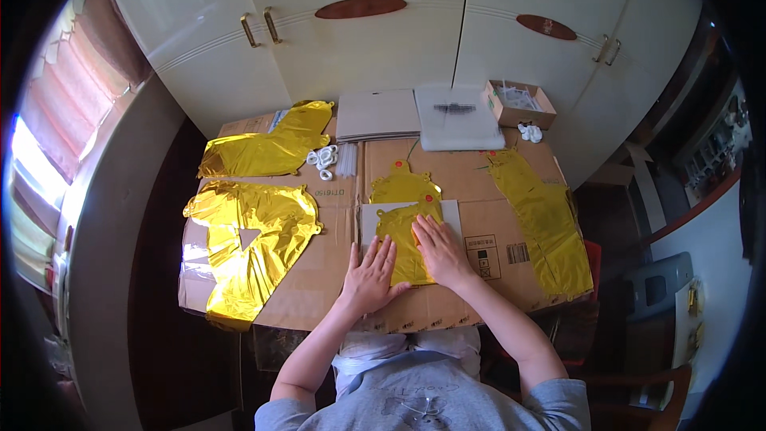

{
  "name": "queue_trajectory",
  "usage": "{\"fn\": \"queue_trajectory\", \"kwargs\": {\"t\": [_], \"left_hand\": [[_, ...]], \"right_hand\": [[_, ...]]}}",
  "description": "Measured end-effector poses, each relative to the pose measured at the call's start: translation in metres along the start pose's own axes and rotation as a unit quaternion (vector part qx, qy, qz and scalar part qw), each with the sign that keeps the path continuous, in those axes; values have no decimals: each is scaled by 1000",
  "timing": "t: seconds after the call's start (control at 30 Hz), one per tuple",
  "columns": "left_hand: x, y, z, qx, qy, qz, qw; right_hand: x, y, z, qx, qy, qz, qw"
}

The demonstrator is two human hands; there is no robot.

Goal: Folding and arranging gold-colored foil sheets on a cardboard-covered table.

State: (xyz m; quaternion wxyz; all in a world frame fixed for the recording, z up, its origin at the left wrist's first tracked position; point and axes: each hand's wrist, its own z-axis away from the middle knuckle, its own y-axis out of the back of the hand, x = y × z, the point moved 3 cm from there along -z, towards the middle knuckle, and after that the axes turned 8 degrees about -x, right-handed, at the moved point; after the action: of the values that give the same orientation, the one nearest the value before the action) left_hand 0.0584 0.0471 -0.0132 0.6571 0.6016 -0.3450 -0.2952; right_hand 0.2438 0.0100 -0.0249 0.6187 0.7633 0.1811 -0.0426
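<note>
In front of me a gold foil balloon (399,224), deflated and flat, lies on a white sheet of board (450,215). A red dot marks its upper right corner. My left hand (373,278) lies flat along its lower left edge, fingers stretched out and slightly apart. On its right side rests my right hand (441,254), also flat, fingers extended up and to the left. Neither hand grips anything. Just beyond, a second gold foil piece (403,187) with a red dot shows; its near part is covered, and whether the two are joined I cannot tell.
More gold foil balloons lie at far left (267,148), near left (259,239) and right (546,223). White ribbon rolls (321,158), clear straws (346,160), cardboard sheets (377,114), plastic bags (459,124) and a box (523,104) stand at the back of the cardboard-covered table (335,291).
</note>
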Motion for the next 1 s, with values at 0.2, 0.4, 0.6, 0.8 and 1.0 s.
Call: {"fn": "queue_trajectory", "kwargs": {"t": [0.2,0.4,0.6,0.8,1.0], "left_hand": [[39,7,7,70,-13,-13,997],[78,-1,21,37,-72,13,997],[80,-2,24,19,-75,15,997],[82,-1,25,11,-70,25,997],[91,-1,39,5,-68,9,998]], "right_hand": [[2,-4,-1,-5,-8,40,999],[5,3,-2,-19,-46,51,997],[32,13,-19,-39,-116,114,986],[68,23,-35,79,-166,54,981],[75,39,-41,-42,-212,1,976]]}}
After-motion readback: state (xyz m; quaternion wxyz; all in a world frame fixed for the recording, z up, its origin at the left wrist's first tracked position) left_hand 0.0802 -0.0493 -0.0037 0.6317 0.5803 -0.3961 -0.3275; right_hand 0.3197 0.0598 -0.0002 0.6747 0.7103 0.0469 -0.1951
